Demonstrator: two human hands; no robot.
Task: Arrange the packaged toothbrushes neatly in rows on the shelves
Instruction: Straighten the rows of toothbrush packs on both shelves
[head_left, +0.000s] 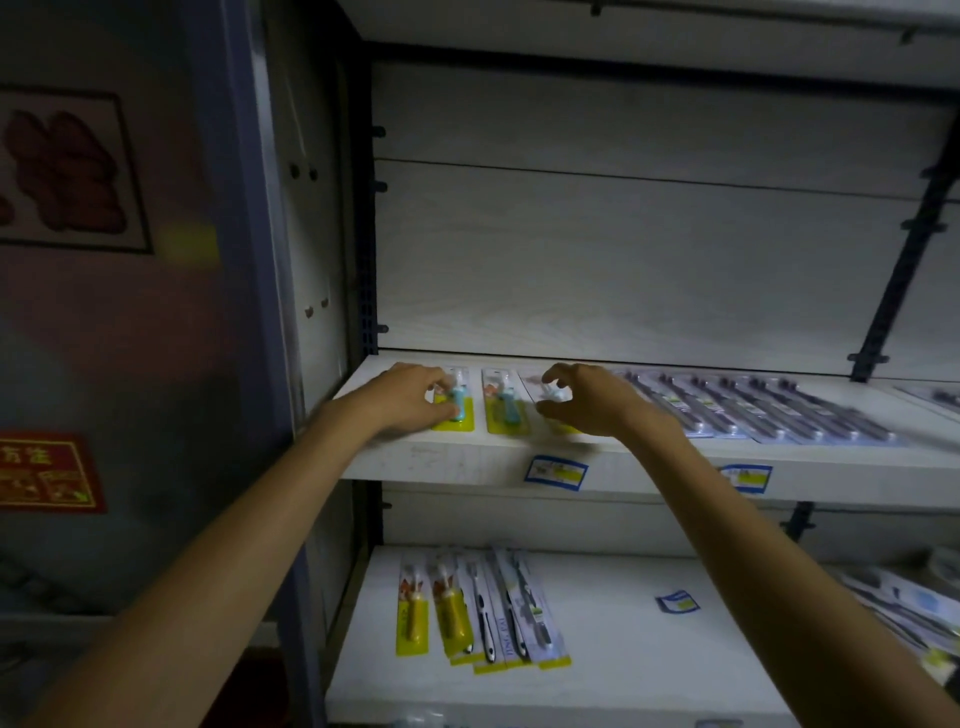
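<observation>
2 hands work the upper shelf (467, 462): left hand (415, 397) pinches a blue toothbrush pack (457, 402) at its left end, right hand (587, 402) hovers, fingers spread, over another pack (550, 397).

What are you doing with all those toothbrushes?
A person is lining up packaged toothbrushes on a store shelf. The left hand rests on the leftmost blue toothbrush pack, and the right hand hovers with curled fingers over a third pack; another blue pack lies between them. A row of grey packs already lies to the right. More packs sit on the lower shelf.
</observation>
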